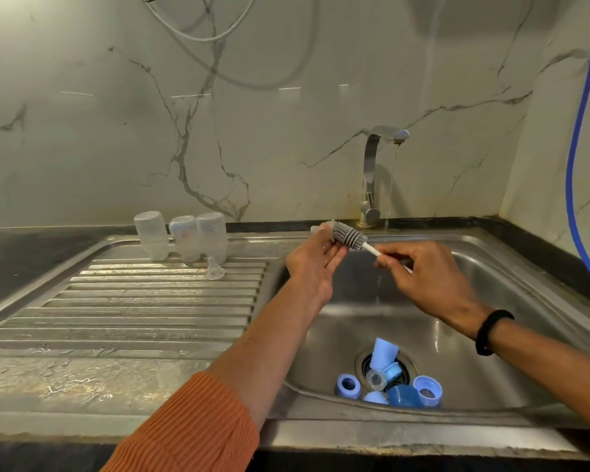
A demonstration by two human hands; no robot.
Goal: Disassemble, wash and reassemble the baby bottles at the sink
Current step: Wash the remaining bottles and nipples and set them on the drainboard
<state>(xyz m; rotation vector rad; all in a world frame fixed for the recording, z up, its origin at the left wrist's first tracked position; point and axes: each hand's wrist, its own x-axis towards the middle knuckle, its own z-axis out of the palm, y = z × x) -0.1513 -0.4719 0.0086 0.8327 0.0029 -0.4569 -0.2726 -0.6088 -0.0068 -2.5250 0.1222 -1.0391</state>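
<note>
Over the sink (511, 267), your right hand (419, 270) pinches the bottle brush (349, 237) by its white handle while your left hand (315, 264) grips a clear teat (321, 229) on its bristles; three bottles (184, 238) stand inverted on the drainboard (150, 301), blue caps and rings (389, 383) lying at the drain.

- Brushed stainless-steel sink (511, 274), dull sheen; ribbed steel drainboard (150, 301), scuffed and water-streaked.
- Polished chrome tap (372, 172), glossy.
- Glossy marble-look wall panels (252, 114), grey-veined.
- Frosted translucent plastic bottles (181, 238); clear silicone-like teat (214, 269).
- Grey rubbery bristles, white plastic handle on brush (349, 237).
- Smooth blue plastic rings and caps (389, 383).
- Ribbed orange knit sleeve (191, 427); matt black wristband (491, 332).
</note>
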